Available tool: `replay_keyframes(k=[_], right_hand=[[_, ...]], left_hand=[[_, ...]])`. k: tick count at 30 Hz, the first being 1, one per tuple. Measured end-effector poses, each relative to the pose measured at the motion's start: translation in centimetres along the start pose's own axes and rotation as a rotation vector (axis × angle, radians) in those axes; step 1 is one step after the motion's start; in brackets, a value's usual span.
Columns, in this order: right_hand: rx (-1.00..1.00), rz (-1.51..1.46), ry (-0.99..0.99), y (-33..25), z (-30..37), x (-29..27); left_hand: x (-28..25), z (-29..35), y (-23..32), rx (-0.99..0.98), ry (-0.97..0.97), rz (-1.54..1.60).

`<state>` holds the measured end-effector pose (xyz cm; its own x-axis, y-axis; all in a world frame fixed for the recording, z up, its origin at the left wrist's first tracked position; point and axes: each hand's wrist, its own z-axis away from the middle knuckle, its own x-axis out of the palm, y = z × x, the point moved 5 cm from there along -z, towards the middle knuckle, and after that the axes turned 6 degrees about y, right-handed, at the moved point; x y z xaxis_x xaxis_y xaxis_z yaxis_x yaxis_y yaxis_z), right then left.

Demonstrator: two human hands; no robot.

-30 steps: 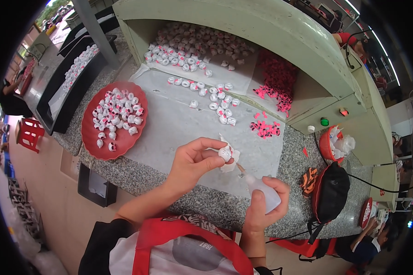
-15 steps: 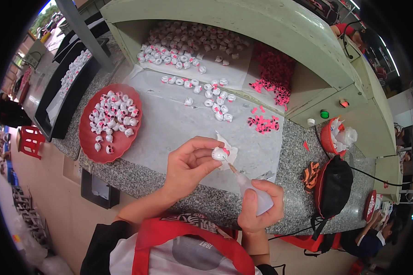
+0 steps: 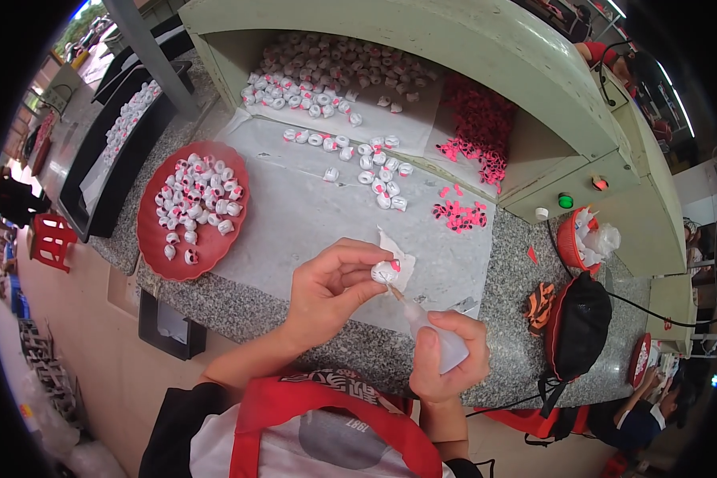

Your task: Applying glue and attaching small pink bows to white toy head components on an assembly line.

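Between the thumb and fingers of my left hand (image 3: 331, 288) is a small white figurine head (image 3: 385, 272) with a pink patch. My right hand (image 3: 458, 362) is wrapped round a translucent glue bottle (image 3: 440, 338), tilted so its thin nozzle meets the underside of the head, or comes very close to it. A crumpled white tissue (image 3: 400, 259) lies just behind the held piece. Farther back on the white sheet (image 3: 295, 231) sit loose white figurine heads (image 3: 378, 175) and a small pile of pink-and-black pieces (image 3: 460, 215).
A red scalloped plate (image 3: 153, 239) of finished-looking heads stands at left. Behind is a pale green cabinet (image 3: 518, 56) stocked with white heads and pink pieces. On the right are a red basket (image 3: 567, 243), a black bag (image 3: 580, 327) and cables. A co-worker (image 3: 641, 414) sits at far right.
The bottle has shifted slightly left and up, its nozzle lower on the figurine head. The head has turned a little in my left hand's fingers.
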<state>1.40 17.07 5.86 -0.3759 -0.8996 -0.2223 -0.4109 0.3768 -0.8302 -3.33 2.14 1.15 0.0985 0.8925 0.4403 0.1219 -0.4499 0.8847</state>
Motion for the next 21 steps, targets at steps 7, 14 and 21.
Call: replay_keyframes(k=[7,14,21], right_hand=[[-0.05,0.049,-0.022,-0.9,-0.6,-0.3],[-0.044,0.071,0.006,-0.5,-0.4,-0.3],[-0.079,0.021,0.004,-0.6,-0.3,-0.7]], left_hand=[[-0.2,0.0,0.4,0.021,0.014,-0.036],[-0.3,-0.1,-0.3,-0.173,0.011,0.116],[-0.6,0.0,-0.9,-0.29,0.04,0.172]])
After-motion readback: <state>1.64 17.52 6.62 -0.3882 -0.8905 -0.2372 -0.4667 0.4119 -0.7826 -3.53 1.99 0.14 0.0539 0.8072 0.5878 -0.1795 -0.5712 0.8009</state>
